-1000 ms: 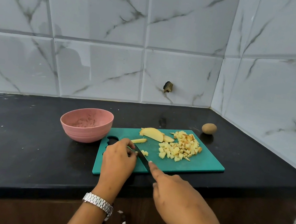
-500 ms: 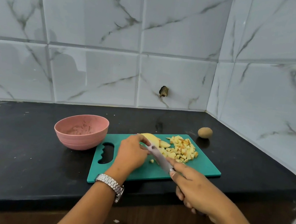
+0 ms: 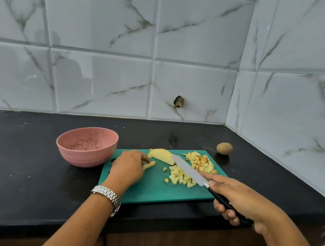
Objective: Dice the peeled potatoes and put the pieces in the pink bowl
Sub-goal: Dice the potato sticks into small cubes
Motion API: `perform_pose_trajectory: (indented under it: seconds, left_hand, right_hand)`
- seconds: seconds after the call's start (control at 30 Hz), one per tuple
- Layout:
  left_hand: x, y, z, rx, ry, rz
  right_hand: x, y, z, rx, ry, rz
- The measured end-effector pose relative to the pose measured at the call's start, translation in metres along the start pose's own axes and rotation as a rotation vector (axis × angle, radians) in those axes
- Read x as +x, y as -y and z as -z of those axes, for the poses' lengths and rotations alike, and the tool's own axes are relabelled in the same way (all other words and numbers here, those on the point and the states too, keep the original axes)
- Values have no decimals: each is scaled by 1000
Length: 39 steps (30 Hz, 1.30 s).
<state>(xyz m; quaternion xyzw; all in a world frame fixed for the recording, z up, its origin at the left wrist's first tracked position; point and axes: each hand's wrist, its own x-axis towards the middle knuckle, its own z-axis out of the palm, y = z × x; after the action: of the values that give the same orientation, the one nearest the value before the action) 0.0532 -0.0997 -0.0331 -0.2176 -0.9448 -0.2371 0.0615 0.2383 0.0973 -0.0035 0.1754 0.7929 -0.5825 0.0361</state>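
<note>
A green cutting board (image 3: 147,190) lies on the black counter. On it sit a pile of diced potato (image 3: 181,177), a second pile of dice (image 3: 201,162) behind the blade, and a large peeled potato piece (image 3: 161,154). My left hand (image 3: 128,167) pinches a thin potato strip (image 3: 149,164) near the board's left end. My right hand (image 3: 238,199) grips the black handle of a knife (image 3: 189,170), whose blade lies flat above the dice, tip toward the large piece. The pink bowl (image 3: 86,146) stands left of the board with no potato in it.
A whole unpeeled potato (image 3: 224,148) sits on the counter (image 3: 14,164) behind the board's right corner. Tiled walls meet in a corner at the back right. The counter's front edge runs just below the board.
The knife has lifted and swung right, over the diced pile. My left hand has moved from the cut dice to the thin strip near the board's left end.
</note>
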Motion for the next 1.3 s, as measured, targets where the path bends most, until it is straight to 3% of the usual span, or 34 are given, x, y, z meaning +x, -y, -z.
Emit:
perform_pose_trajectory:
  seconds: [0.23,0.47,0.63,0.77,1.3]
  left_hand:
    - [-14,4,5,-142,-23,25]
    - [-28,1,6,-230,-8,35]
    - [-34,-3,1,-203,-68,14]
    - [-36,-3,-1,-209,-38,9]
    - [-37,-4,-8,-176,-116,66]
  right_hand:
    - [-3,-1,-15,-110,203,-60]
    - [-3,4,-15,-151,-42,43]
    - [-8,0,-62,-605,-138,311]
    - [-12,-3,-86,-871,-209,348]
    - [-3,3,-86,-954,-264,360]
